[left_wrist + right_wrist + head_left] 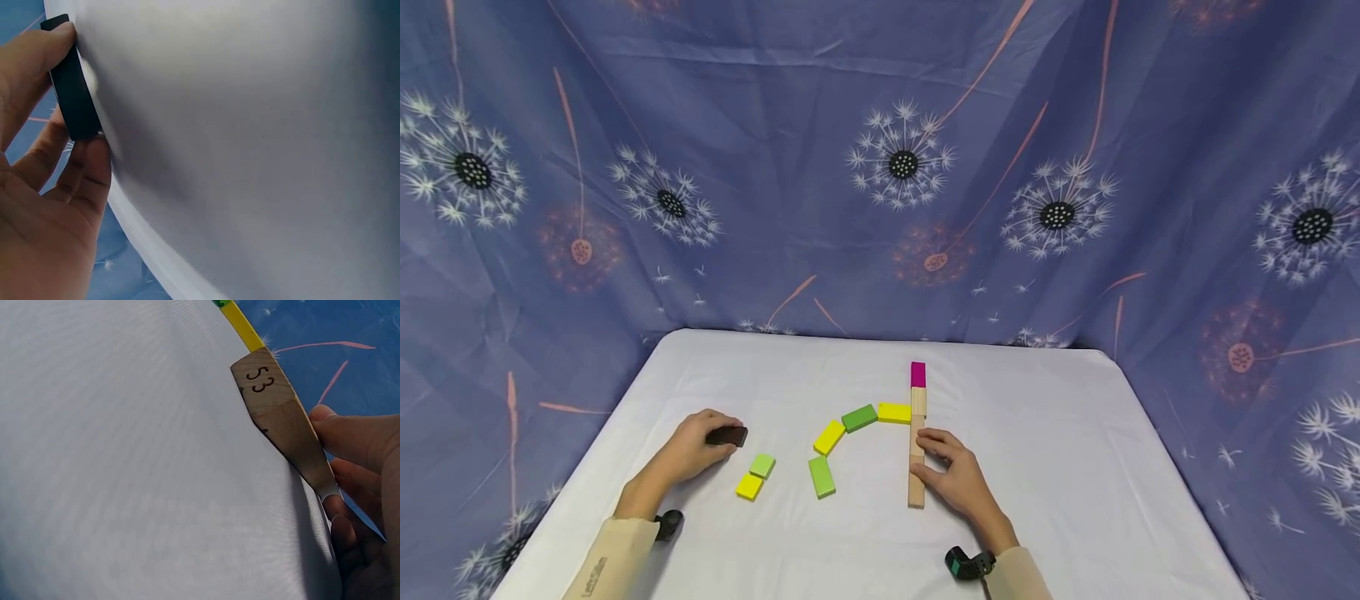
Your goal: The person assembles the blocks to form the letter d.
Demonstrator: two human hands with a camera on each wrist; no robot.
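Observation:
In the head view my left hand (pixel 694 447) holds a dark block (pixel 727 437) at the left of the table. The left wrist view shows the thumb on one end of this block (pixel 74 94) and fingertips at its other end. My right hand (pixel 957 475) has its thumb and fingers bent against a plain wooden block (pixel 917 436) in an upright row right of centre. Another wooden block (pixel 916 492) forms the near end. In the right wrist view, the number 53 is marked on a wooden block (pixel 275 406); some fingertips are partly hidden.
A magenta block (pixel 918 374) tops the row, above a pale block (pixel 919 402). Yellow (pixel 894 413) and green (pixel 859 417) blocks curve leftward from it to a light green block (pixel 822 477). Small green (pixel 763 466) and yellow (pixel 749 487) blocks lie near my left hand. Patterned cloth (pixel 805 167) hangs behind.

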